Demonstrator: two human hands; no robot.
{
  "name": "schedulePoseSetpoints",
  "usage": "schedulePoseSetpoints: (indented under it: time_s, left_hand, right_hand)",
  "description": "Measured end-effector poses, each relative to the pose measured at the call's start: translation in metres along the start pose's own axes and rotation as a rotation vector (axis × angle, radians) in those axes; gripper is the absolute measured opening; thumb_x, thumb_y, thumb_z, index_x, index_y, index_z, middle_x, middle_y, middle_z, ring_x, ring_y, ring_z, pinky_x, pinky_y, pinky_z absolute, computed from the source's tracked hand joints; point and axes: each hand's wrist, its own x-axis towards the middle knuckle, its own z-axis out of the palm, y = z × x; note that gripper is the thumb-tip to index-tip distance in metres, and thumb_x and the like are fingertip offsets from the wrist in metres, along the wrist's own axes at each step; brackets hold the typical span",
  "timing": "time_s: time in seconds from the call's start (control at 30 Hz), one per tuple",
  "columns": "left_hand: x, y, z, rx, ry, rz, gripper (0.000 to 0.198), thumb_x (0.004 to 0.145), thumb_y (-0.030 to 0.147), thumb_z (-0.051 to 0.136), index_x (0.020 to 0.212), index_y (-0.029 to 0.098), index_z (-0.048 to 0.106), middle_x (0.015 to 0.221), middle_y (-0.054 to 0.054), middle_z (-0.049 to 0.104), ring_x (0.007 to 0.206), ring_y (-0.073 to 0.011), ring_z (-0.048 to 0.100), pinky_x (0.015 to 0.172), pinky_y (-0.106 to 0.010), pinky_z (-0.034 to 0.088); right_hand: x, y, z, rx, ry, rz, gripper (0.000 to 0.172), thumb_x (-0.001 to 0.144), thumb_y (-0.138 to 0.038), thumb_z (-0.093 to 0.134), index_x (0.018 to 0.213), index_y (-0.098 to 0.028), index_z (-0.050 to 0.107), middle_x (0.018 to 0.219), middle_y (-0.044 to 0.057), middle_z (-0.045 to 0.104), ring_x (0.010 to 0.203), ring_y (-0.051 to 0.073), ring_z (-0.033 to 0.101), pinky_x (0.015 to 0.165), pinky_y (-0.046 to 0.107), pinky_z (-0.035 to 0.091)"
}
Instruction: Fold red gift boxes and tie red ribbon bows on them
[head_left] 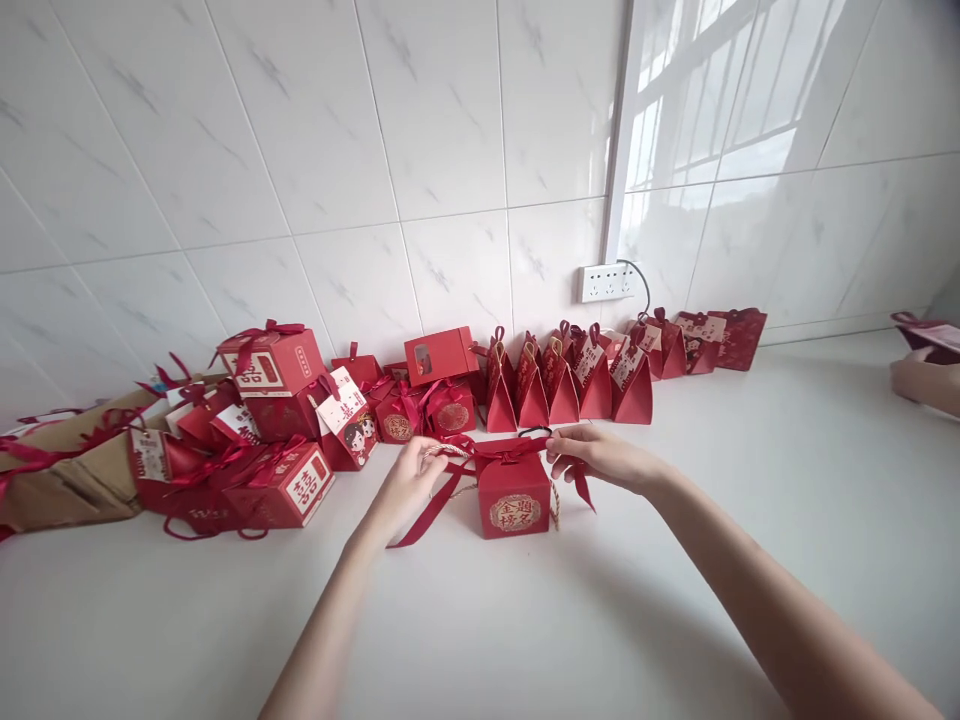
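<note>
A small red gift box with a gold round emblem stands on the white table in front of me. A dark red ribbon runs across its top, with loose ends hanging down on both sides. My left hand pinches the ribbon at the box's left, fingers closed on it. On the other side, my right hand grips the ribbon's end, fingers closed too.
Several red gift boxes are piled at the back left beside a brown paper bundle. A row of red pyramid-shaped boxes lines the tiled wall below a socket. Another person's hand holds a red box at the far right.
</note>
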Motion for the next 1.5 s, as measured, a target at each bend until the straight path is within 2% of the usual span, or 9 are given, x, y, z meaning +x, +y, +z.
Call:
schedulePoseSetpoints:
  time_s: [0.1, 0.23, 0.47, 0.7, 0.83, 0.93, 1.1, 1.27, 1.5]
  left_hand:
    - [0.003, 0.022, 0.004, 0.175, -0.024, 0.067, 0.038, 0.078, 0.045, 0.054, 0.108, 0.023, 0.054, 0.128, -0.008, 0.052, 0.122, -0.0252, 0.047, 0.100, -0.036, 0.037]
    - [0.007, 0.045, 0.013, 0.403, -0.143, 0.058, 0.023, 0.073, 0.044, 0.058, 0.075, 0.021, 0.060, 0.106, -0.009, 0.062, 0.109, -0.0317, 0.054, 0.093, -0.040, 0.039]
    - [0.020, 0.041, 0.020, 0.329, -0.234, -0.064, 0.034, 0.076, 0.039, 0.052, 0.048, 0.023, 0.040, 0.047, 0.003, 0.042, 0.045, -0.0160, 0.043, 0.052, -0.029, 0.032]
    - [0.038, 0.044, 0.000, 0.095, -0.208, -0.072, 0.033, 0.063, 0.038, 0.067, 0.044, 0.022, 0.047, 0.043, 0.005, 0.040, 0.041, -0.0125, 0.038, 0.047, -0.027, 0.027]
    - [0.039, 0.070, -0.021, -0.041, -0.153, -0.055, 0.029, 0.069, 0.045, 0.062, 0.056, 0.019, 0.060, 0.059, -0.001, 0.060, 0.055, -0.0160, 0.053, 0.056, -0.028, 0.040]
    - [0.036, 0.084, -0.024, -0.444, -0.167, 0.008, 0.031, 0.073, 0.047, 0.062, 0.062, 0.017, 0.063, 0.071, -0.005, 0.066, 0.070, -0.0196, 0.061, 0.069, -0.031, 0.048]
    - [0.027, 0.097, -0.016, -1.032, -0.151, 0.077, 0.026, 0.072, 0.040, 0.067, 0.060, 0.017, 0.064, 0.064, -0.003, 0.062, 0.068, -0.0183, 0.062, 0.077, -0.036, 0.052]
    - [0.015, 0.109, -0.017, -1.023, -0.149, 0.214, 0.044, 0.074, 0.045, 0.061, 0.106, 0.016, 0.071, 0.115, -0.011, 0.066, 0.113, -0.0282, 0.057, 0.098, -0.041, 0.046]
    - [0.014, 0.111, -0.017, -0.954, -0.043, 0.245, 0.045, 0.072, 0.040, 0.058, 0.109, 0.017, 0.069, 0.131, -0.010, 0.059, 0.125, -0.0316, 0.050, 0.103, -0.044, 0.043]
  right_hand:
    - [0.005, -0.022, 0.004, 0.086, -0.040, -0.044, 0.031, 0.066, -0.039, 0.078, 0.064, -0.014, 0.060, 0.065, 0.002, 0.061, 0.054, 0.011, 0.056, 0.056, 0.026, 0.044]
    - [0.019, -0.050, 0.018, 0.229, -0.026, -0.142, 0.030, 0.069, -0.038, 0.075, 0.060, -0.016, 0.057, 0.059, -0.002, 0.055, 0.056, 0.009, 0.054, 0.057, 0.023, 0.046]
    - [0.043, -0.058, 0.042, 0.411, -0.035, -0.227, 0.017, 0.075, -0.030, 0.068, 0.069, -0.015, 0.064, 0.085, 0.008, 0.070, 0.078, 0.016, 0.065, 0.072, 0.027, 0.052]
    - [0.046, -0.058, 0.034, 0.451, -0.036, -0.220, 0.034, 0.083, -0.040, 0.056, 0.061, -0.015, 0.064, 0.063, 0.006, 0.067, 0.059, 0.016, 0.062, 0.061, 0.027, 0.051]
    - [0.042, -0.064, 0.031, 0.521, 0.065, -0.220, 0.030, 0.078, -0.035, 0.054, 0.058, -0.016, 0.064, 0.062, 0.007, 0.067, 0.060, 0.016, 0.062, 0.064, 0.028, 0.051]
    - [0.039, -0.065, 0.035, 0.468, 0.099, -0.312, 0.016, 0.068, -0.032, 0.068, 0.067, -0.015, 0.070, 0.069, 0.005, 0.069, 0.065, 0.016, 0.063, 0.068, 0.028, 0.050]
    - [0.040, -0.060, 0.049, 0.342, 0.167, -0.385, 0.036, 0.062, -0.039, 0.079, 0.087, -0.015, 0.070, 0.074, 0.002, 0.068, 0.067, 0.014, 0.062, 0.066, 0.029, 0.049]
    - [0.040, -0.057, 0.058, 0.343, 0.177, -0.455, 0.047, 0.061, -0.039, 0.082, 0.097, -0.019, 0.060, 0.070, -0.003, 0.066, 0.057, 0.011, 0.060, 0.056, 0.024, 0.047]
    - [0.036, -0.061, 0.052, 0.403, 0.218, -0.504, 0.043, 0.063, -0.037, 0.081, 0.096, -0.021, 0.058, 0.077, -0.002, 0.069, 0.068, 0.015, 0.069, 0.069, 0.030, 0.054]
